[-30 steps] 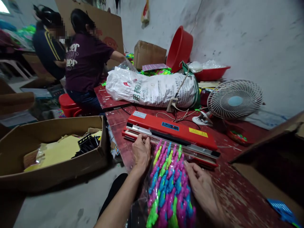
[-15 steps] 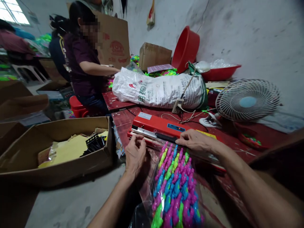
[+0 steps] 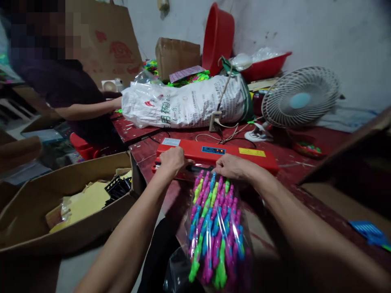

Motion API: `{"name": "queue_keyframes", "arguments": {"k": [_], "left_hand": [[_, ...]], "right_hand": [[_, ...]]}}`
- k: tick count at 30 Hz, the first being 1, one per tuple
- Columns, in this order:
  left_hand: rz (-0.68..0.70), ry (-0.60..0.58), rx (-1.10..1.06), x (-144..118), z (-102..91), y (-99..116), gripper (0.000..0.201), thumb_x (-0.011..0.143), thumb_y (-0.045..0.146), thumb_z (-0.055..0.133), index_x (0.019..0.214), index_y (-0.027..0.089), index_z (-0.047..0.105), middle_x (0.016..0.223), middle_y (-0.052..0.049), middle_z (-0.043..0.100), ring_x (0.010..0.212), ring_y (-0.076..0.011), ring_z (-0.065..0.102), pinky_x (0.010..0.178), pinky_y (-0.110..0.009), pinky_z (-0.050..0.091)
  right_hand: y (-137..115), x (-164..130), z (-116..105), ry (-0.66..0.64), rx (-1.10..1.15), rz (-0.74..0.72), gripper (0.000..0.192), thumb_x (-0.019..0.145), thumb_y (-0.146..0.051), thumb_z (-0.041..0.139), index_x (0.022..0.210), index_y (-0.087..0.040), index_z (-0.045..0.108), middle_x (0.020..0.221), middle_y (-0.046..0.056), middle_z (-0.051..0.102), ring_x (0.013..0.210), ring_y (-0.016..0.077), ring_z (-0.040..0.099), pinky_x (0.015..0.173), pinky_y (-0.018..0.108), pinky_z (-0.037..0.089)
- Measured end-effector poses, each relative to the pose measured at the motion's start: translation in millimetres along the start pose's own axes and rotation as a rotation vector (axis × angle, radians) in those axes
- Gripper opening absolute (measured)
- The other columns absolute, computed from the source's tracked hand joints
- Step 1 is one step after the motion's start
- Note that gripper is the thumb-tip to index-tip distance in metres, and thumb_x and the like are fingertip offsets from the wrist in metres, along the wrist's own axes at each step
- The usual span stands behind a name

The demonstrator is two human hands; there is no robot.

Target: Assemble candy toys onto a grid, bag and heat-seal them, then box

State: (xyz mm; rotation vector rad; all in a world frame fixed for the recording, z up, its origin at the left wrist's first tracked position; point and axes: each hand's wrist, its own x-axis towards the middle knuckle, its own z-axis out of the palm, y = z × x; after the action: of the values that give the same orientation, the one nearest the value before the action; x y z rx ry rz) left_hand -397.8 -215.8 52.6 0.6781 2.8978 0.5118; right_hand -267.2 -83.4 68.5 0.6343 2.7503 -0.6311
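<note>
A clear plastic bag (image 3: 215, 228) crammed with pink, blue and green plastic toys lay on the red table (image 3: 308, 173), its mouth under the red heat sealer (image 3: 214, 156). Left hand (image 3: 172, 159) and right hand (image 3: 232, 167) pressed palms-down on the sealer's bar, hiding the bag's mouth; its bottom blurred out.

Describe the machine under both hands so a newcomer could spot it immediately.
On the red table, in front of the white printed sack, lies a long, low red heat sealer. The left hand and right hand press it. Only it carries blue and yellow labels.
</note>
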Motion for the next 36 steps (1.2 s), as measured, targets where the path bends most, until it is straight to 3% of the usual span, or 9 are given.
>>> {"name": "queue_keyframes", "arguments": {"k": [4, 8, 13, 18, 23, 28, 32, 36], "left_hand": [[0.002, -0.045, 0.169, 4.3, -2.0, 6.3, 0.033, 0.057, 0.032, 0.081, 0.082, 0.011, 0.073, 0.091, -0.024, 0.070, 0.092, -0.0399, 0.066, 0.074, -0.041, 0.049], [0.128, -0.039, 0.224, -3.9, -1.0, 9.4, 0.019, 0.071, 0.031, 0.068, 0.082, 0.018, 0.076, 0.083, -0.015, 0.072, 0.083, -0.0288, 0.067, 0.069, -0.031, 0.047], [0.257, -0.011, 0.224, -7.0, 6.9, 10.3, 0.020, 0.076, 0.032, 0.061, 0.085, 0.022, 0.076, 0.080, -0.009, 0.072, 0.078, -0.0223, 0.066, 0.067, -0.026, 0.044], [0.176, -0.038, 0.239, 2.2, 5.8, 6.8, 0.022, 0.075, 0.035, 0.062, 0.080, 0.017, 0.075, 0.080, -0.016, 0.071, 0.082, -0.0286, 0.067, 0.070, -0.031, 0.047], [0.115, -0.009, 0.212, 4.8, 1.1, 8.0, 0.035, 0.070, 0.048, 0.067, 0.080, 0.014, 0.071, 0.092, -0.024, 0.070, 0.097, -0.0386, 0.065, 0.078, -0.041, 0.048], [0.108, 0.005, 0.078, -2.7, 7.4, 15.8, 0.022, 0.060, 0.035, 0.074, 0.062, 0.015, 0.066, 0.078, -0.022, 0.069, 0.090, -0.0401, 0.065, 0.076, -0.044, 0.047], [0.236, 0.006, -0.167, -11.6, 6.5, 21.3, 0.021, 0.061, 0.030, 0.070, 0.048, 0.018, 0.059, 0.051, -0.007, 0.057, 0.070, -0.0268, 0.063, 0.069, -0.033, 0.043], [0.350, 0.096, -0.552, -17.0, 10.1, 37.9, 0.025, 0.073, 0.036, 0.060, 0.057, 0.017, 0.057, 0.053, 0.001, 0.052, 0.062, -0.0148, 0.053, 0.063, -0.024, 0.039]], "right_hand": [[-4.7, -5.7, -5.0, 0.022, -0.001, 0.017, 0.017, 0.073, -0.022, 0.059, 0.057, -0.017, 0.057, 0.050, -0.002, 0.047, 0.050, 0.0107, 0.045, 0.048, 0.023, 0.030], [-1.3, -4.1, -1.9, 0.034, 0.019, 0.019, 0.009, 0.070, -0.019, 0.058, 0.065, -0.016, 0.064, 0.060, 0.003, 0.058, 0.060, 0.0148, 0.055, 0.053, 0.024, 0.037], [2.4, 2.1, 5.9, 0.054, 0.023, 0.039, 0.018, 0.070, -0.022, 0.060, 0.082, -0.014, 0.071, 0.076, 0.010, 0.069, 0.076, 0.0208, 0.065, 0.058, 0.024, 0.043], [-0.6, 2.0, 6.4, 0.033, -0.018, 0.062, 0.021, 0.074, -0.023, 0.060, 0.089, -0.014, 0.072, 0.084, 0.011, 0.071, 0.083, 0.0221, 0.067, 0.062, 0.025, 0.046], [-0.3, 5.6, 8.9, -0.004, -0.062, 0.058, 0.024, 0.088, -0.035, 0.060, 0.095, -0.013, 0.066, 0.091, 0.006, 0.068, 0.081, 0.0158, 0.064, 0.069, 0.030, 0.053], [3.0, 13.1, 15.4, -0.010, -0.086, 0.049, 0.027, 0.092, -0.038, 0.057, 0.102, -0.014, 0.063, 0.100, 0.005, 0.065, 0.087, 0.0154, 0.063, 0.077, 0.034, 0.054], [3.3, 16.3, 16.3, -0.003, -0.079, 0.067, 0.027, 0.092, -0.037, 0.058, 0.105, -0.014, 0.062, 0.103, 0.006, 0.065, 0.090, 0.0163, 0.064, 0.079, 0.034, 0.054], [1.6, 10.2, 13.8, 0.034, -0.053, 0.080, 0.028, 0.090, -0.036, 0.060, 0.106, -0.014, 0.064, 0.105, 0.007, 0.067, 0.093, 0.0180, 0.065, 0.079, 0.033, 0.054]]}}
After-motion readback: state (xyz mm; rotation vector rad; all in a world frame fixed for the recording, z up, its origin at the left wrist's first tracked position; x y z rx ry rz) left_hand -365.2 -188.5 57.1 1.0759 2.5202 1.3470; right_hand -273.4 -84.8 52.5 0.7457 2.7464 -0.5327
